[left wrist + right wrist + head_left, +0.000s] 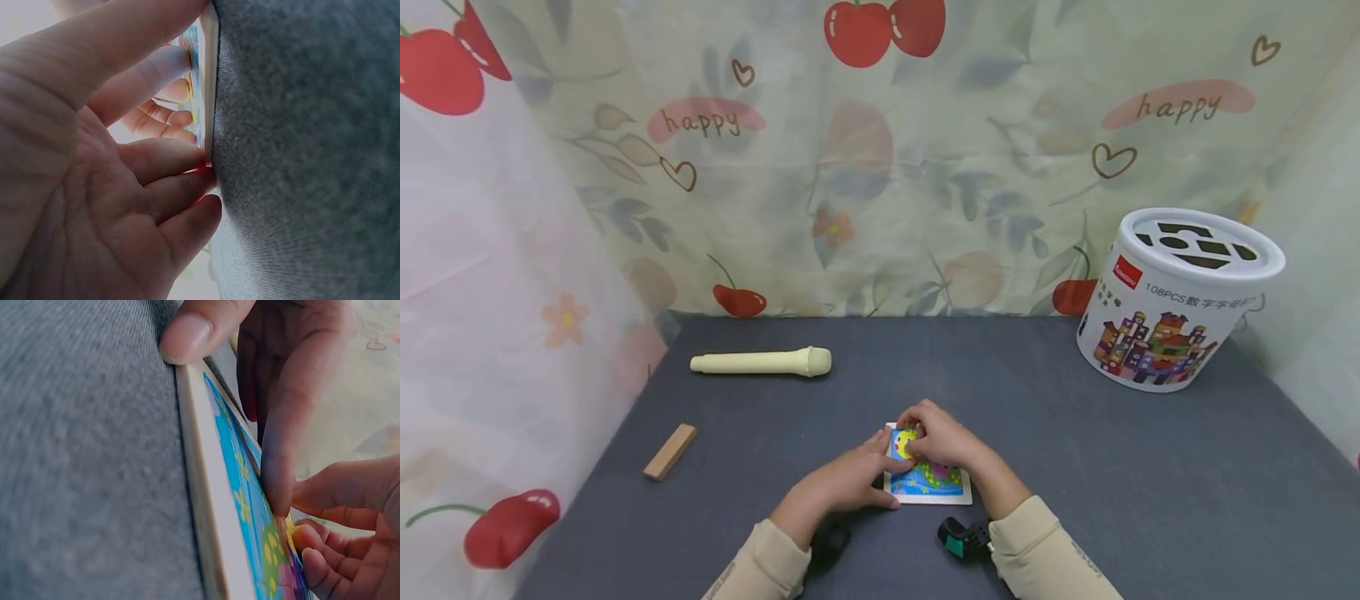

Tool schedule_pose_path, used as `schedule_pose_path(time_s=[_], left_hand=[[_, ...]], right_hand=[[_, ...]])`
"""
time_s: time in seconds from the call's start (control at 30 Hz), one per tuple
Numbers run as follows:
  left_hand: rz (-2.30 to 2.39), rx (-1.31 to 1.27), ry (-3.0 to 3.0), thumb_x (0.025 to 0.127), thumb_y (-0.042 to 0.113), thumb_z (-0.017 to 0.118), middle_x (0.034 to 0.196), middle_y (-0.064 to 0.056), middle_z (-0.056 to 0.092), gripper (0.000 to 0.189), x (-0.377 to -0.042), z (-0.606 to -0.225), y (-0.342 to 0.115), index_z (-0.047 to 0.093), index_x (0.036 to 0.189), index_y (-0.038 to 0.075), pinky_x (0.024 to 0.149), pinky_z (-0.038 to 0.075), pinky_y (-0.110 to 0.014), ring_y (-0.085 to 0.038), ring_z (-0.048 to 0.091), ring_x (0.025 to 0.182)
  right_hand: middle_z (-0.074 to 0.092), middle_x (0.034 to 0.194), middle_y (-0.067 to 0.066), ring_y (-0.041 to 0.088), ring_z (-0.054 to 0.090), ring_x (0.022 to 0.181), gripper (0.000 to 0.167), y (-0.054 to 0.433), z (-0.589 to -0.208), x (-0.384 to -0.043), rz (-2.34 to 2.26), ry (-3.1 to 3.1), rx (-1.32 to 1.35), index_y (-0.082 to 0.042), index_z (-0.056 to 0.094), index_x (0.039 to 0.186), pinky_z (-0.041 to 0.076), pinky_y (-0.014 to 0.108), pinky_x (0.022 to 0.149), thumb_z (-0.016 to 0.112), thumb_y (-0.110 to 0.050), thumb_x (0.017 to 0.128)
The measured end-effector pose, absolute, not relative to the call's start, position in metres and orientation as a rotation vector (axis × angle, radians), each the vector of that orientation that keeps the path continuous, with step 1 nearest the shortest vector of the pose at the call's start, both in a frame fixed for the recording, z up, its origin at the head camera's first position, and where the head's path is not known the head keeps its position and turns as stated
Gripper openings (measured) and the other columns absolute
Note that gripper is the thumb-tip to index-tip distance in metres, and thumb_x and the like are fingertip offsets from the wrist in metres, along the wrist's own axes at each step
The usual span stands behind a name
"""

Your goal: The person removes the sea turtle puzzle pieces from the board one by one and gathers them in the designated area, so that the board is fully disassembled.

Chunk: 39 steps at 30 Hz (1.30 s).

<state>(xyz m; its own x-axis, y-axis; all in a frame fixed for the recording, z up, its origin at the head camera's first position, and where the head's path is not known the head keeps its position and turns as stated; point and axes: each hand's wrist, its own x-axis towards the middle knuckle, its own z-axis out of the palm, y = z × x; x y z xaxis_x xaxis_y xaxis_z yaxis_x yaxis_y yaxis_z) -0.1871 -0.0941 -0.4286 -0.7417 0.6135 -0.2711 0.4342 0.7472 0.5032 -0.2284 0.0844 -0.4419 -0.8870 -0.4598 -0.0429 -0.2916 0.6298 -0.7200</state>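
A small picture puzzle (928,487) with a pale wooden border and a blue sea scene lies flat on the table. My left hand (850,477) lies along its left side. The thumb touches the near left corner in the right wrist view, the index finger presses on the picture, and the other fingers rest by the left edge. Over the puzzle's far left part, my right hand (943,435) pinches a yellow puzzle piece (905,442) with its thumb and fingertips. The hands partly cover the picture, and the piece's outline is mostly hidden.
A cream toy microphone (760,362) lies at the back left, with a wooden block (670,452) nearer the left edge. A white block bucket (1165,308) with a shape-hole lid stands at the back right. A black and teal device (958,538) is beside the right wrist.
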Motion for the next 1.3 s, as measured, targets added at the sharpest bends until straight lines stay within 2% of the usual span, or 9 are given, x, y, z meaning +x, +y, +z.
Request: schedule_pose_path(time_s=[0.07, 0.17, 0.3, 0.5, 0.87, 1.0, 1.3], left_hand=[[0.585, 0.796, 2.517, 0.082, 0.031, 0.07, 0.155, -0.018, 0.014, 0.056, -0.187, -0.429, -0.094, 0.053, 0.133, 0.019, 0.11, 0.028, -0.049, -0.031, 0.013, 0.144], [0.587, 0.803, 2.518, 0.082, 0.031, 0.07, 0.155, -0.019, 0.014, 0.056, -0.187, -0.429, -0.093, 0.053, 0.133, 0.019, 0.11, 0.028, -0.05, -0.032, 0.013, 0.144], [0.595, 0.825, 2.526, 0.082, 0.03, 0.071, 0.154, -0.02, 0.014, 0.056, -0.188, -0.428, -0.093, 0.052, 0.134, 0.019, 0.11, 0.028, -0.05, -0.033, 0.013, 0.144], [0.598, 0.816, 2.516, 0.082, 0.03, 0.07, 0.154, -0.02, 0.014, 0.057, -0.189, -0.428, -0.093, 0.05, 0.135, 0.021, 0.109, 0.029, -0.051, -0.034, 0.013, 0.144], [0.582, 0.782, 2.523, 0.081, 0.032, 0.07, 0.155, -0.017, 0.013, 0.06, -0.187, -0.429, -0.094, 0.049, 0.136, 0.021, 0.11, 0.03, -0.047, -0.03, 0.014, 0.144], [0.588, 0.789, 2.52, 0.081, 0.032, 0.07, 0.156, -0.016, 0.013, 0.06, -0.188, -0.429, -0.095, 0.049, 0.136, 0.021, 0.11, 0.03, -0.047, -0.029, 0.013, 0.144], [0.594, 0.808, 2.525, 0.081, 0.031, 0.071, 0.155, -0.017, 0.013, 0.059, -0.188, -0.432, -0.095, 0.05, 0.135, 0.02, 0.11, 0.029, -0.048, -0.03, 0.014, 0.144]], right_hand=[[0.05, 0.089, 0.007, 0.015, 0.048, 0.075, 0.021, 0.082, -0.44, -0.228, -1.098, 2.63, -0.547, -0.003, 0.066, 0.098, 0.04, 0.025, 0.064, 0.065, -0.003, 0.077], [0.051, 0.087, 0.005, 0.014, 0.046, 0.075, 0.011, 0.081, -0.44, -0.229, -1.095, 2.631, -0.537, -0.005, 0.067, 0.088, 0.039, 0.024, 0.064, 0.067, -0.004, 0.077], [0.051, 0.083, 0.005, 0.013, 0.046, 0.071, 0.004, 0.079, -0.44, -0.229, -1.106, 2.648, -0.528, -0.005, 0.067, 0.083, 0.038, 0.023, 0.062, 0.067, -0.006, 0.079], [0.054, 0.083, 0.007, 0.014, 0.048, 0.069, 0.016, 0.075, -0.435, -0.226, -1.108, 2.713, -0.396, 0.0, 0.067, 0.097, 0.041, 0.023, 0.059, 0.065, -0.001, 0.081], [0.057, 0.084, 0.006, 0.013, 0.051, 0.069, 0.015, 0.077, -0.438, -0.227, -1.102, 2.713, -0.527, 0.0, 0.071, 0.093, 0.043, 0.021, 0.056, 0.063, 0.001, 0.081], [0.058, 0.087, 0.006, 0.012, 0.051, 0.07, 0.017, 0.077, -0.437, -0.228, -1.086, 2.697, -0.546, -0.001, 0.073, 0.096, 0.044, 0.021, 0.059, 0.063, 0.0, 0.082], [0.055, 0.084, 0.004, 0.014, 0.046, 0.073, 0.015, 0.072, -0.439, -0.227, -1.049, 2.738, -0.507, -0.003, 0.072, 0.094, 0.04, 0.025, 0.065, 0.065, 0.0, 0.081]])
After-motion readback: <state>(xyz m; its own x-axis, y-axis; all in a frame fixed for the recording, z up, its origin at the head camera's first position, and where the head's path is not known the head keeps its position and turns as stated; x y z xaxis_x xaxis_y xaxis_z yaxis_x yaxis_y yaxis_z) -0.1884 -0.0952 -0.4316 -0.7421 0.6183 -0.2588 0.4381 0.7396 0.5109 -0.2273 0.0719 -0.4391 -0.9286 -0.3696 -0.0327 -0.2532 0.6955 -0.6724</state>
